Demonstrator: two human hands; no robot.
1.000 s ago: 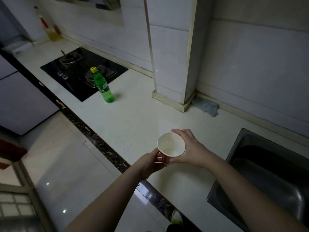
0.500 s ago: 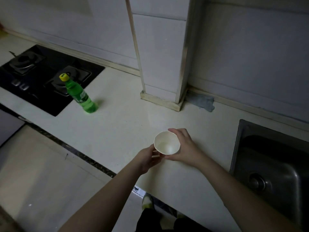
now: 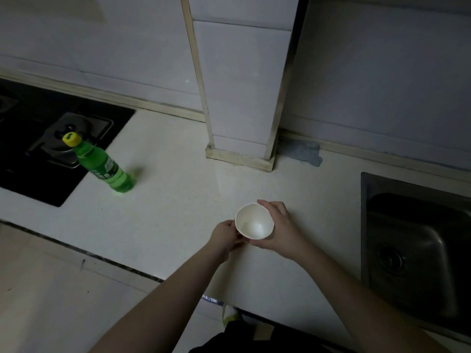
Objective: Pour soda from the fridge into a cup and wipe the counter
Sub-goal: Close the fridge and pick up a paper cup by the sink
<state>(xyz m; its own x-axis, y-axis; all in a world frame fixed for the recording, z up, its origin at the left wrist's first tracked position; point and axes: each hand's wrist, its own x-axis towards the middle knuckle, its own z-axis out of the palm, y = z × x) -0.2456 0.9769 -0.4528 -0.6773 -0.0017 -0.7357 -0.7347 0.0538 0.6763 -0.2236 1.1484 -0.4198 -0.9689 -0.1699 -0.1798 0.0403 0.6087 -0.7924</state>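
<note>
- Lowered since a second ago: white cup [image 3: 254, 224], then lifted and tilted toward the camera over the counter's front edge, now upright and low over the pale counter [image 3: 165, 212], between green bottle and sink; whether its base touches the surface cannot be told.
- Held from both sides: right hand [image 3: 280, 230] wrapped round the right wall, fingers curled together with one fingertip up at the far rim; left hand [image 3: 225, 236] against the lower left wall, fingers curled in under the cup's side, tips hidden.
- Inside the cup, only a pale bottom on show; any liquid cannot be told.
- Well to the left, standing upright near the counter's meeting with the hob: green soda bottle [image 3: 107, 168], yellow cap on.
- Behind the bottle, black gas hob [image 3: 38, 161] set into the counter.
- Behind the cup, a white tiled column [image 3: 242, 98] rising from the counter.
- Just right of the column's foot, against the wall: crumpled grey cloth [image 3: 304, 154].
- At the right edge, steel sink [image 3: 407, 250], well apart from the cup.
</note>
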